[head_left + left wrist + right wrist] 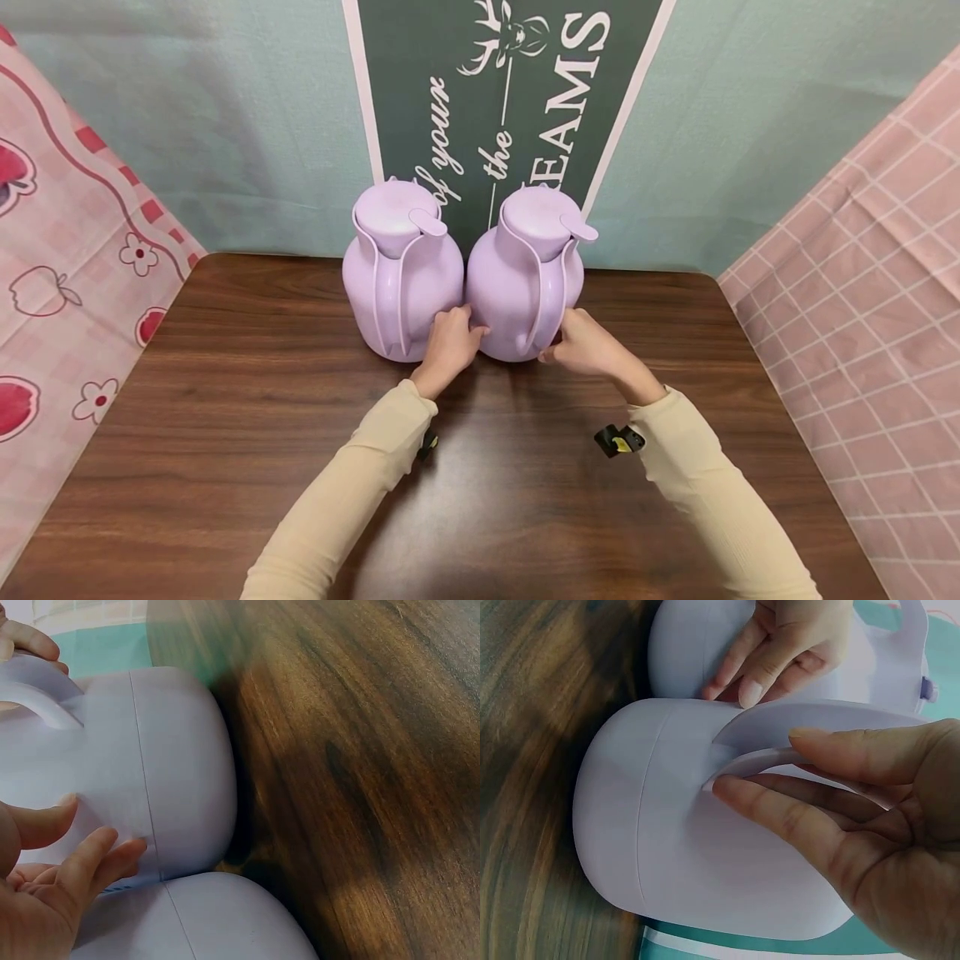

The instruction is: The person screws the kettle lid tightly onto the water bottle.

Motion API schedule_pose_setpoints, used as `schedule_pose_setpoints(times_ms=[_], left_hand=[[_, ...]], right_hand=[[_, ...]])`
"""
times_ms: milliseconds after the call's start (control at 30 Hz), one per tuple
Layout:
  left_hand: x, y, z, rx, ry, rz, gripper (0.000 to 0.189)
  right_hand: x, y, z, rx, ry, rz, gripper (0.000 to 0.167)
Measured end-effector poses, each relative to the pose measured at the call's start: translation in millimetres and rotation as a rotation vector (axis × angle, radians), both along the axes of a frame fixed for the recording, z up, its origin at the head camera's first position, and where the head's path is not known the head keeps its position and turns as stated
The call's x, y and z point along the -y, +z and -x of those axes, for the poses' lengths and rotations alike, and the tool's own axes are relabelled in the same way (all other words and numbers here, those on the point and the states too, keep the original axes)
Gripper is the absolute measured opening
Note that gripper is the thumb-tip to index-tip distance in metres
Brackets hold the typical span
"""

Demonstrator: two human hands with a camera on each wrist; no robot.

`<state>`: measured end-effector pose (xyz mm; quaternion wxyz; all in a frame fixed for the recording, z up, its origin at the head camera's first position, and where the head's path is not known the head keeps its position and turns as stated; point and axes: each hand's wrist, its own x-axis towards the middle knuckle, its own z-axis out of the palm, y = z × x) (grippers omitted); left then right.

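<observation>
Two matching lavender thermos jugs stand upright side by side at the back of the table, the left jug (431, 287) and the right jug (501, 287). Both have round lids with a thumb lever and loop handles facing the person. My left hand (450, 340) is at the narrow gap between them, low down; in the left wrist view its loosely bent fingers (94, 859) touch the right jug's side. At the right jug's handle (553, 304), my right hand (588, 343) holds the lower part, thumb (855, 756) on one side and fingers on the other.
Behind the jugs hangs a green cloth (277, 150) with a dark lettered panel (465, 117). Pink patterned cloths flank the brown wooden table (525, 500) on the left and right. A small black wrist device (621, 440) is at the right sleeve.
</observation>
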<state>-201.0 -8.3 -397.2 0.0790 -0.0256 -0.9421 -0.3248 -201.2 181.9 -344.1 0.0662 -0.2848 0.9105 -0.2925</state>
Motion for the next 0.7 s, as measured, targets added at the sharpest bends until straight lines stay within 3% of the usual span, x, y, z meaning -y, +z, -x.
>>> schedule_pose_setpoints(times_ms=[233, 700], left_hand=[[-0.4, -0.7, 2.2, -0.025, -0.028, 0.008, 0.020], [2.4, -0.4, -1.8, 0.069, -0.080, 0.029, 0.036]], right_hand=[[1, -1.0, 2.8, 0.006, -0.019, -0.002, 0.021], [0, -10.9, -3.7, -0.013, -0.058, 0.027, 0.011]])
